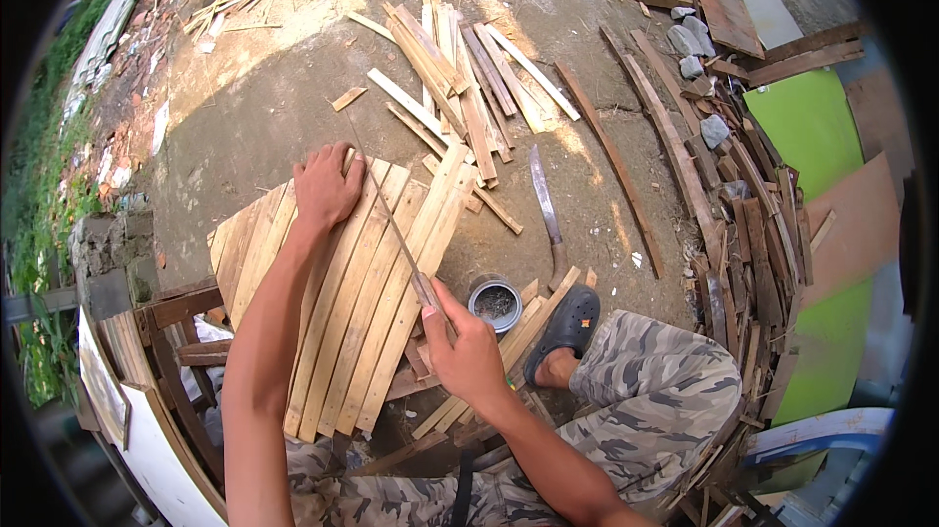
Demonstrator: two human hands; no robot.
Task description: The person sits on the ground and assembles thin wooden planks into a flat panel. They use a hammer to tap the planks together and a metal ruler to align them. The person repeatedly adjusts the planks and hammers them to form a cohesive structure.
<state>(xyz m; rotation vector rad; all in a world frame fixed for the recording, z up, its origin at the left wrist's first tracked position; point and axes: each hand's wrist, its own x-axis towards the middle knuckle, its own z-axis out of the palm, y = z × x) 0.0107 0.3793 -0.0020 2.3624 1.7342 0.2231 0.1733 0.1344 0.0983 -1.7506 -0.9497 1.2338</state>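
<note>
A panel of pale wooden slats [367, 302] lies tilted in front of me. My left hand [329, 187] grips its far end, the fingers curled over the edge. In my right hand [464, 346] is the handle of a long-bladed hand tool [394, 224]. Its thin blade runs away from me across the slats, seen nearly edge-on, so I cannot tell whether it is a saw or a machete. A short wood piece [348, 99] shows beside the blade's far tip. Right of the panel stands a round tin of nails [496, 303].
A machete [546, 197] lies on the concrete beyond my clog-clad foot [562, 331]. Loose wooden strips [460, 77] are heaped ahead. Along the right side run scrap boards [758, 263], stones [693, 36] and a green sheet [810, 126]. A wooden frame [181, 317] stands at the left.
</note>
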